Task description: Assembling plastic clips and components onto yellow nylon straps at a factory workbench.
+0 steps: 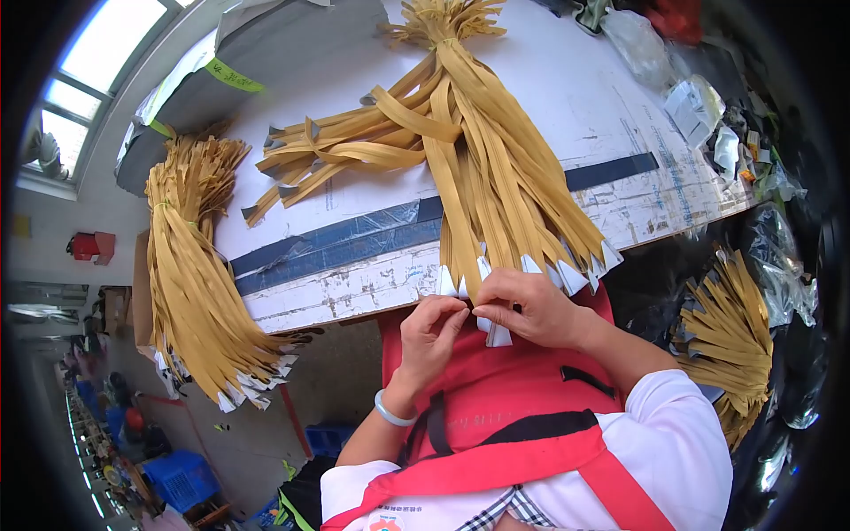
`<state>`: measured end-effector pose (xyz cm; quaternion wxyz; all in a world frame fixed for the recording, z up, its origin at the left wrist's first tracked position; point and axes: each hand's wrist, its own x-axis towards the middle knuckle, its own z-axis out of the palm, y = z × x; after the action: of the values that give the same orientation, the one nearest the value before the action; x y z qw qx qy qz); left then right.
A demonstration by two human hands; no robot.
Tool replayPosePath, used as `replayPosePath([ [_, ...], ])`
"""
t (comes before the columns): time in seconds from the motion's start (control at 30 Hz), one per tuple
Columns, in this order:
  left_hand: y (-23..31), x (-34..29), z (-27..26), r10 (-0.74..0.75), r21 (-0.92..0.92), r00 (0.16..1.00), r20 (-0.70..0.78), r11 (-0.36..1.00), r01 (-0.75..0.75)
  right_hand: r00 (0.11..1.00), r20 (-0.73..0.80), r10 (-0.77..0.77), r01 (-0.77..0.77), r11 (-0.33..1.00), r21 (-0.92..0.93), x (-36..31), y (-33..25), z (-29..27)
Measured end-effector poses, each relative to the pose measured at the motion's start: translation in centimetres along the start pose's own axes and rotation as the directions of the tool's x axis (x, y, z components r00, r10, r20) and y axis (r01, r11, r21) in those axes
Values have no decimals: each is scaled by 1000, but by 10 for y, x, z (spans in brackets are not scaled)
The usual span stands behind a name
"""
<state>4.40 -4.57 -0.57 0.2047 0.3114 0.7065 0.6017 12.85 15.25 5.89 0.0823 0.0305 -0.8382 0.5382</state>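
A tied bundle of mustard-yellow zipper tapes stretches across the table toward me, its near ends tipped in white and hanging over the front edge. My right hand is closed in a pinch on the lower end of one zipper. Close beside it, my left hand pinches thumb and forefinger together at the same zipper end. What lies between the left fingertips is too small to make out. Several other zippers are fanned to the left of the bundle, with dark grey tips.
A second tied zipper bundle hangs over the table's left end. More zippers hang at the right, beside clear plastic bags. Dark tape strips run along the white tabletop. A blue crate stands on the floor.
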Motion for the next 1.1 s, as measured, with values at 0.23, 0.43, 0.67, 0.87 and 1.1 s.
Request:
replayPosePath([
  [0.23,-14,-20,24,-359,-680,876,322,556,478,997,73,18,-13,998,-69,1,8,8],
  [0.43,23,-22,-15,-50,-49,998,27,997,52,967,242,-78,116,983,-145,12,-6,15],
  [0.67,39,-13,-41,-145,-725,983,113,665,181,972,227,-52,-22,951,310,29,-2,22],
  [0.87,19,6,-46,62,-597,996,61,802,-13,926,339,165,-328,797,508,42,-5,20],
  [1.1,22,25,-63,13,-699,969,247,695,168,862,493,115,-363,818,445,62,-6,9],
])
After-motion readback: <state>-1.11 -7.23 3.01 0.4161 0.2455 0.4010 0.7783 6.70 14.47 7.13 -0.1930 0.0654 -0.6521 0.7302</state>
